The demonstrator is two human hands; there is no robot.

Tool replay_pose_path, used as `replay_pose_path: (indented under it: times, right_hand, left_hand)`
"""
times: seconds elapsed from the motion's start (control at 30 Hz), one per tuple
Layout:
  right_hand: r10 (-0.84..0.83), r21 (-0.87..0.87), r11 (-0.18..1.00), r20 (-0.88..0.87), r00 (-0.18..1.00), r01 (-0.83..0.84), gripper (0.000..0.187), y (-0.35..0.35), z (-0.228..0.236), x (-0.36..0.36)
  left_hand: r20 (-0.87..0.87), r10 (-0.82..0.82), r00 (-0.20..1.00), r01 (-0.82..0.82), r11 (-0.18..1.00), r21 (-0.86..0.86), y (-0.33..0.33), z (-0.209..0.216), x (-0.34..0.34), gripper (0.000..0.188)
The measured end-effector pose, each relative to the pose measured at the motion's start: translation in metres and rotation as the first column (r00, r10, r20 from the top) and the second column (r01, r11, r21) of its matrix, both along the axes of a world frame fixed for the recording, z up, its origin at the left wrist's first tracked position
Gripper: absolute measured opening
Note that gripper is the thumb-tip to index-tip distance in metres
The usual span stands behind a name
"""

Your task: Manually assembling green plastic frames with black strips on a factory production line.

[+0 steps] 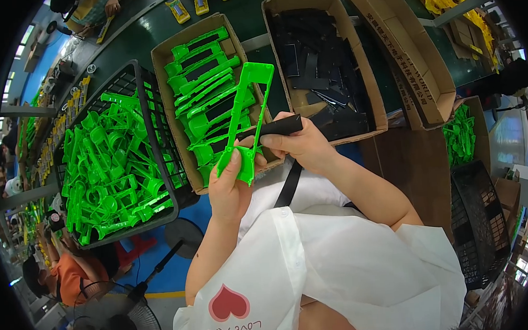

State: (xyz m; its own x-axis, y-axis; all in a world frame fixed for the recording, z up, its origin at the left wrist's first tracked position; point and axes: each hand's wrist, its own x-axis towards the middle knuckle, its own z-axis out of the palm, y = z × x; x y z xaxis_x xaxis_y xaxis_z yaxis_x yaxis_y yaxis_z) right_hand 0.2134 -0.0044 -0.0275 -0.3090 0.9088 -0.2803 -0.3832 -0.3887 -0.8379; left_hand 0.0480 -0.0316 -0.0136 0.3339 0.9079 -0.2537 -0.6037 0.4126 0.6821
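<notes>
My left hand [228, 188] is closed around the lower end of a bright green plastic frame [247, 164], a long piece with an open window, tilted upward in front of me. Between the fingers and thumb of my right hand [308, 146] is a thin black strip [283, 126]. Its left end reaches across the green frame, though I cannot tell whether it sits in it. Just beyond my hands stands a cardboard box [158, 60] of similar green frames, several with black pieces on them. Another cardboard box [368, 82], holding loose black strips and sheets, lies beyond my right hand.
At left, a black plastic crate [148, 105] is heaped with green parts [106, 173]. A long cardboard box [417, 67] stands at the right on the green work surface [140, 31]. Yellow pieces [178, 10] lie along the far side. A fan [120, 325] stands at lower left, near a person in orange [72, 273].
</notes>
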Motion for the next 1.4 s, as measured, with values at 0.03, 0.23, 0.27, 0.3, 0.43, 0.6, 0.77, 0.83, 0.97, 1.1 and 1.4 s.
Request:
replay_pose_path:
  times: [0.03, 0.23, 0.27, 0.3, 0.43, 0.6, 0.77, 0.83, 0.97, 1.1, 1.4]
  right_hand:
    - [0.005, 0.000, 1.000, 0.001, 1.000, -0.005, 0.012, 0.001, 0.002, 0.002]
    - [0.088, 0.109, 0.981, 0.483, 0.871, -0.159, 0.014, 0.009, 0.031, 0.034]
    - [0.111, 0.089, 0.981, 0.465, 0.878, -0.172, 0.013, 0.008, 0.032, 0.040]
    - [0.136, 0.070, 0.980, 0.447, 0.884, -0.186, 0.012, 0.007, 0.034, 0.044]
    - [0.240, 0.042, 0.943, 0.596, 0.766, -0.329, 0.016, 0.004, 0.045, 0.035]
    - [0.250, 0.034, 0.931, 0.663, 0.706, -0.362, 0.018, 0.007, 0.040, 0.024]
    - [0.171, 0.077, 0.929, 0.777, 0.606, -0.362, 0.023, 0.011, 0.037, 0.017]
    - [0.195, 0.004, 0.936, 0.827, 0.527, -0.353, 0.025, 0.014, 0.035, 0.013]
    - [0.122, 0.042, 0.906, 0.927, 0.354, -0.421, 0.022, 0.017, 0.014, 0.008]
    - [-0.294, 0.220, 0.836, 0.953, -0.072, -0.503, 0.043, 0.016, 0.009, 0.009]
    - [-0.023, 0.176, 0.930, 0.905, 0.425, -0.324, 0.029, 0.014, -0.004, 0.014]
  left_hand:
    - [-0.035, 0.063, 0.997, -0.064, 0.998, -0.012, 0.001, -0.001, 0.000, 0.039]
    - [-0.147, 0.090, 0.985, -0.088, 0.996, 0.018, 0.013, 0.000, -0.025, 0.032]
    - [-0.231, 0.151, 0.961, -0.145, 0.989, 0.042, 0.018, 0.000, -0.031, 0.029]
    - [-0.377, 0.096, 0.921, -0.078, 0.995, 0.064, 0.022, -0.001, -0.042, 0.027]
    - [-0.618, -0.094, 0.781, 0.119, 0.993, -0.001, 0.026, 0.002, -0.048, 0.024]
    - [-0.505, -0.261, 0.823, 0.268, 0.962, -0.060, 0.026, 0.000, -0.049, 0.019]
    - [-0.486, -0.236, 0.841, 0.240, 0.969, -0.055, 0.024, -0.002, -0.047, 0.018]
    - [-0.475, -0.242, 0.846, 0.241, 0.968, -0.065, 0.025, -0.003, -0.046, 0.017]
    - [-0.481, -0.191, 0.856, 0.205, 0.979, -0.024, 0.026, -0.010, -0.044, 0.018]
    - [-0.490, -0.169, 0.855, 0.180, 0.983, -0.025, 0.025, -0.018, -0.044, 0.020]
    - [-0.964, 0.258, 0.057, 0.634, 0.737, 0.235, 0.024, 0.001, -0.018, 0.015]
